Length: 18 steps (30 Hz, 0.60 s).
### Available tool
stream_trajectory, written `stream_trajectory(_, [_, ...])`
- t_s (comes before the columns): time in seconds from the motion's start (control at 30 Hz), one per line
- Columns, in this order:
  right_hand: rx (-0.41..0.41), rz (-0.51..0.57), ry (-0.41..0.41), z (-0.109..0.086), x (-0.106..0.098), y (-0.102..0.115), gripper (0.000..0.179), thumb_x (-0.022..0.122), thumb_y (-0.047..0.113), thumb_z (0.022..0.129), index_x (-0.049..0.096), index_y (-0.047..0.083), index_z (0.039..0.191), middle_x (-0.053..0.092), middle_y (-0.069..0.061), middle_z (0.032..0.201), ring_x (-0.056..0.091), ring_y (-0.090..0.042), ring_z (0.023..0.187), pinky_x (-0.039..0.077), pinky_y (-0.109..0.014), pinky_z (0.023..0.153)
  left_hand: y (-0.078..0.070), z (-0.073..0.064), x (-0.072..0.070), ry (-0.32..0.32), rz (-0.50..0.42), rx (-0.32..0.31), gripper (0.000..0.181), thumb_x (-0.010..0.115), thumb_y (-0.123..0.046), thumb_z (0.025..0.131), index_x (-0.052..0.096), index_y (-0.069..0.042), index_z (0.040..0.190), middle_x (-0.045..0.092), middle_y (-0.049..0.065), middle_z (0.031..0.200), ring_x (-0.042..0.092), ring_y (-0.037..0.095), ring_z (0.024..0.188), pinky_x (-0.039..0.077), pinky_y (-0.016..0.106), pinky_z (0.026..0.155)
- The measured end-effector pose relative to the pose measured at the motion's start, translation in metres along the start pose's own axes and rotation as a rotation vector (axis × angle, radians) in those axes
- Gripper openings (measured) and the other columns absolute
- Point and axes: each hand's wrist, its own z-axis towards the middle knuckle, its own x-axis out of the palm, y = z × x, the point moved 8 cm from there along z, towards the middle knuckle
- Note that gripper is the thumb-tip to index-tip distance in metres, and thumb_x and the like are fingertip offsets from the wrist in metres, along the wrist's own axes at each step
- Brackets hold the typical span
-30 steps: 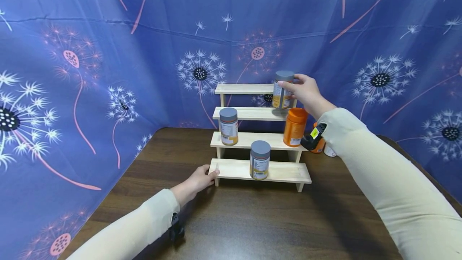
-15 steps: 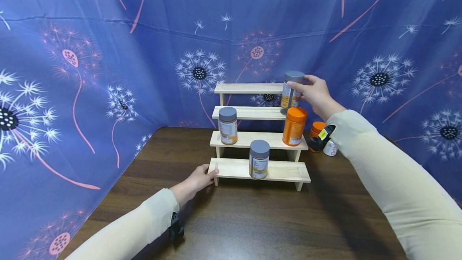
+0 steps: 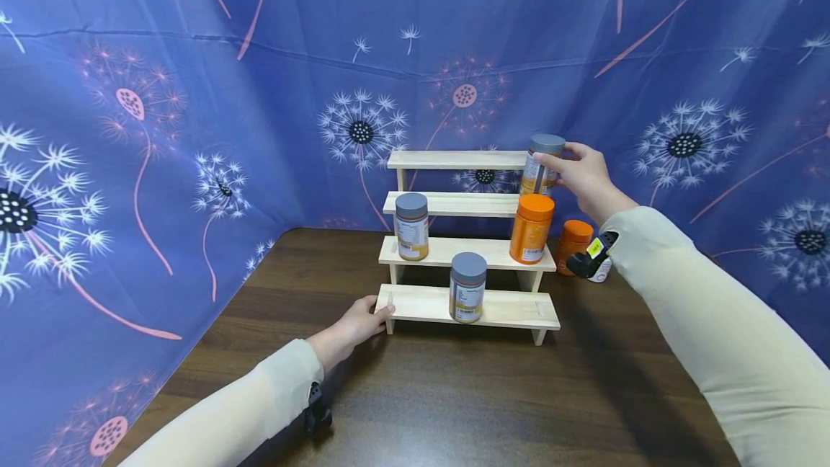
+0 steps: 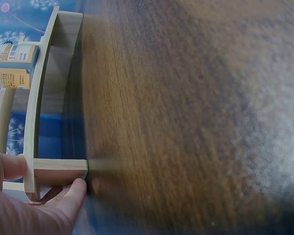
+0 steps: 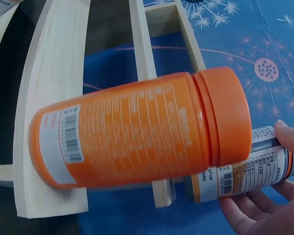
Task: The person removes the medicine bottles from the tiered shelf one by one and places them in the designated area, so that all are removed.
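My right hand (image 3: 588,177) grips a grey-lidded supplement jar (image 3: 546,146) at the right end of the wooden stepped shelf (image 3: 428,158). In the right wrist view this jar (image 5: 240,171) is beside the shelf's end, its far part hidden behind an orange jar (image 5: 122,129). That orange jar (image 3: 533,229) stands on the second step from the bottom. My left hand (image 3: 355,321) holds the lowest step's left end, thumb above and fingers below, as the left wrist view shows the fingers (image 4: 71,198) against its leg (image 4: 61,171).
One grey-lidded jar (image 3: 411,228) stands on the second step's left, another (image 3: 467,288) mid lowest step. On the brown table (image 3: 454,395), right of the shelf, are a smaller orange jar (image 3: 573,240) and a partly hidden white container (image 3: 601,270). A blue patterned cloth (image 3: 259,128) hangs behind.
My right hand has carried the grey-lidded jar rightward along the third step to its right end, and slightly down, behind the orange jar. My left hand has stayed in place.
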Motion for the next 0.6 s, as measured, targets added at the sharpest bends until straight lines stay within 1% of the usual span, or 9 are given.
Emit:
stream_trajectory(0.2, [0.006, 0.006, 0.001, -0.001, -0.009, -0.006, 0.088, 0.063, 0.055, 0.087, 0.026, 0.011, 0.153, 0.031, -0.016, 0.155, 0.037, -0.034, 0.138, 0.039, -0.045, 0.114, 0.002, 0.000, 0.002, -0.003, -0.003, -0.005, 0.041, 0.051, -0.010, 0.101, 0.043, 0.017, 0.130, 0.055, 0.028, 0.122, 0.058, 0.030, 0.113, 0.053, 0.042, 0.099])
stream_trajectory(0.3, [0.012, 0.008, 0.000, 0.000, -0.015, -0.011, 0.088, 0.063, 0.055, 0.087, 0.025, 0.011, 0.154, 0.029, -0.016, 0.156, 0.036, -0.034, 0.139, 0.039, -0.046, 0.115, 0.002, 0.000, 0.002, 0.000, 0.002, -0.005, 0.041, 0.051, -0.011, 0.101, 0.043, 0.017, 0.130, 0.055, 0.028, 0.122, 0.058, 0.031, 0.113, 0.054, 0.042, 0.099])
stream_trajectory(0.4, [0.025, 0.007, -0.003, 0.000, -0.021, -0.015, 0.090, 0.062, 0.056, 0.086, 0.023, 0.012, 0.154, 0.025, -0.015, 0.158, 0.034, -0.035, 0.141, 0.038, -0.047, 0.115, 0.001, 0.000, 0.001, 0.000, 0.002, -0.002, 0.042, 0.050, -0.011, 0.101, 0.042, 0.017, 0.132, 0.055, 0.028, 0.123, 0.058, 0.031, 0.114, 0.054, 0.042, 0.099])
stream_trajectory(0.6, [0.049, 0.012, -0.024, 0.000, -0.036, -0.026, 0.096, 0.061, 0.058, 0.086, 0.015, 0.010, 0.156, 0.017, -0.015, 0.161, 0.028, -0.036, 0.143, 0.034, -0.049, 0.117, 0.000, 0.000, 0.000, -0.006, 0.011, -0.001, 0.043, 0.051, -0.012, 0.101, 0.042, 0.016, 0.132, 0.056, 0.027, 0.122, 0.058, 0.026, 0.108, 0.054, 0.042, 0.098])
